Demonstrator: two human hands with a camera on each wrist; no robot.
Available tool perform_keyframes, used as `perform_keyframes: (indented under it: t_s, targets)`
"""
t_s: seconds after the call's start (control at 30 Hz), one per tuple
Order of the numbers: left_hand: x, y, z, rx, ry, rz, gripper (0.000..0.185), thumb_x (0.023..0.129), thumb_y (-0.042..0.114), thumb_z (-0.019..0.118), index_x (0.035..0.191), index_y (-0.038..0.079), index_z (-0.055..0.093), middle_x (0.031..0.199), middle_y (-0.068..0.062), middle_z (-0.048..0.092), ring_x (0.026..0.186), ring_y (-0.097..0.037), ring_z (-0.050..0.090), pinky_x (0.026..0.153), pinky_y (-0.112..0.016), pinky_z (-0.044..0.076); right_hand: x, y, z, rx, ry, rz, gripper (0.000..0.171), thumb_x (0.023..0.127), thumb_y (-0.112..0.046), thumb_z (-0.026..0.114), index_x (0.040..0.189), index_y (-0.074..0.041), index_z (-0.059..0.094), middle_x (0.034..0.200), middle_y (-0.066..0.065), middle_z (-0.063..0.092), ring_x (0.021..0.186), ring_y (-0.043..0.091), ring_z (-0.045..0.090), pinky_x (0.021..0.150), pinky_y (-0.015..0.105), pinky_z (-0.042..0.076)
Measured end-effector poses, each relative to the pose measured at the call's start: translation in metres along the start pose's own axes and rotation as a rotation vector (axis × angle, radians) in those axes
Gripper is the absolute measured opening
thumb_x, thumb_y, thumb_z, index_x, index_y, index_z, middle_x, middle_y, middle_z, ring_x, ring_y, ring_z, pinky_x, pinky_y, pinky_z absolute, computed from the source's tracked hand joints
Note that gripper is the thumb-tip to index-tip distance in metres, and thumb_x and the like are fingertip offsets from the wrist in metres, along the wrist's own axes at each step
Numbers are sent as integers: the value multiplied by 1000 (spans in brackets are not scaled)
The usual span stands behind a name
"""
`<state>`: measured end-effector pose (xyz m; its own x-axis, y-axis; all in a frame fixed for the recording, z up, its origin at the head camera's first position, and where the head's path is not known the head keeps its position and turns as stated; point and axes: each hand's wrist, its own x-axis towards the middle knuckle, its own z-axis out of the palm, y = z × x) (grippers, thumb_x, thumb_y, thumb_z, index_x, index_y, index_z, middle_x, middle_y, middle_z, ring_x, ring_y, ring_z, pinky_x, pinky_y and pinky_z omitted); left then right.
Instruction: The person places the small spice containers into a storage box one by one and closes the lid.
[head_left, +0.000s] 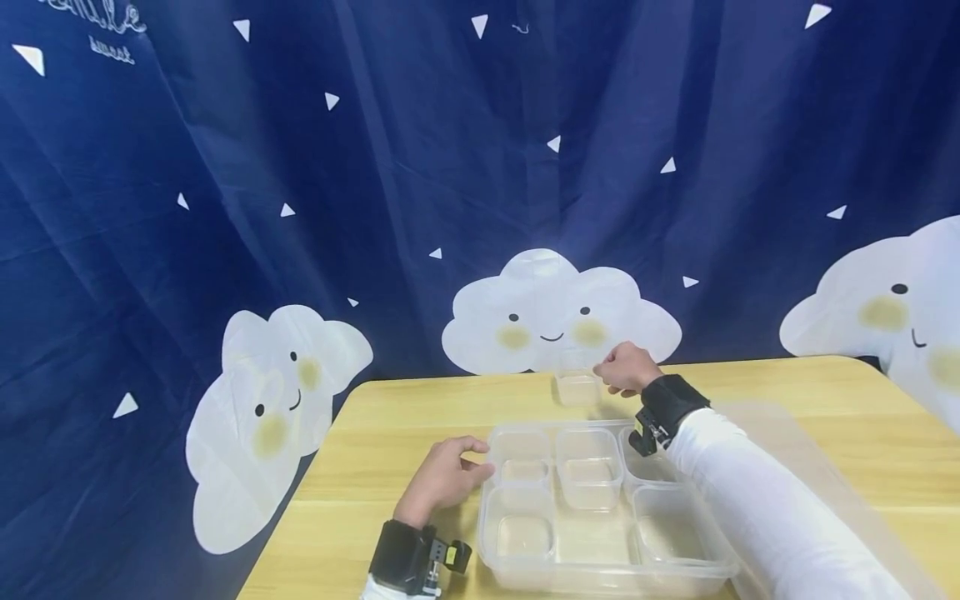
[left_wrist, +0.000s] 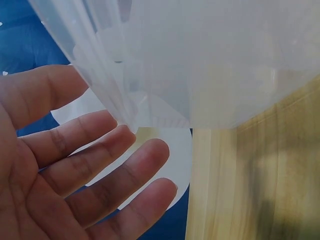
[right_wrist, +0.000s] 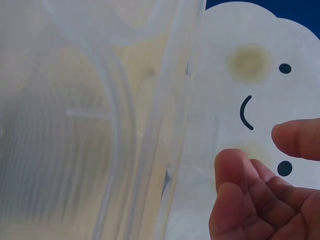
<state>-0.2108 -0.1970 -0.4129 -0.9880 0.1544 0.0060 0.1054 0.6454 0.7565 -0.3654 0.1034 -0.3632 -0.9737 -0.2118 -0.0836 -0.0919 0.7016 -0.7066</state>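
On the light wooden table (head_left: 390,417), a clear plastic compartment tray (head_left: 600,500) holds small clear cups; left hand (head_left: 442,479) rests relaxed, fingers (left_wrist: 107,165) straight against the tray's left rim; right hand (head_left: 626,368) pinches a separate small clear plastic cup (head_left: 577,385) standing beyond the tray, before the navy cloud-print curtain (head_left: 450,167)

The curtain (head_left: 420,167) at the far side is dark blue, printed with small white triangles and white smiling clouds with yellow cheeks. The bench (head_left: 825,433) is pale yellow wood. The tray (head_left: 600,567) and small cup (head_left: 577,388) are clear, frosted plastic; the sleeve (head_left: 757,500) is white, and both wrist straps are black.
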Motion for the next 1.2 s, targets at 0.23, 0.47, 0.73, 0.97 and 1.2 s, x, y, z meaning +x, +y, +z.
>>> perform_keyframes:
  t_s: [0.23,0.47,0.73,0.97,1.2]
  targets:
    - [0,0,0,-8,-1,-4,35,90,23,69,120,5,63,122,-20,61,91,-22,68,72,-37,57,6,3,0,45,-22,84,32,90,-24,58,99,7,62,86,14,66,70,21,66,66,37,58]
    - [-1,0,0,-4,-3,-10,35,90,23,69,120,5,63,119,-20,62,89,-21,68,73,-38,57,15,14,1,20,-38,127,28,90,-27,59,83,1,60,70,7,65,64,19,67,56,30,56]
    - [0,1,0,-4,0,2,35,90,22,69,120,5,64,121,-21,61,90,-22,68,72,-37,57,23,12,-3,31,-33,181,26,88,-22,60,90,3,56,66,9,63,60,20,65,50,27,53]
    - [1,0,1,-6,0,7,35,90,22,69,120,5,64,121,-17,62,89,-21,68,71,-35,57,29,13,-3,40,-27,196,29,86,-19,59,98,6,52,62,8,62,50,14,59,48,25,52]
    - [-1,0,1,-19,1,7,36,89,22,69,119,4,64,120,-18,63,85,-19,68,69,-34,57,36,12,-2,17,1,170,24,82,-13,61,91,9,55,61,10,62,46,13,60,47,23,54]
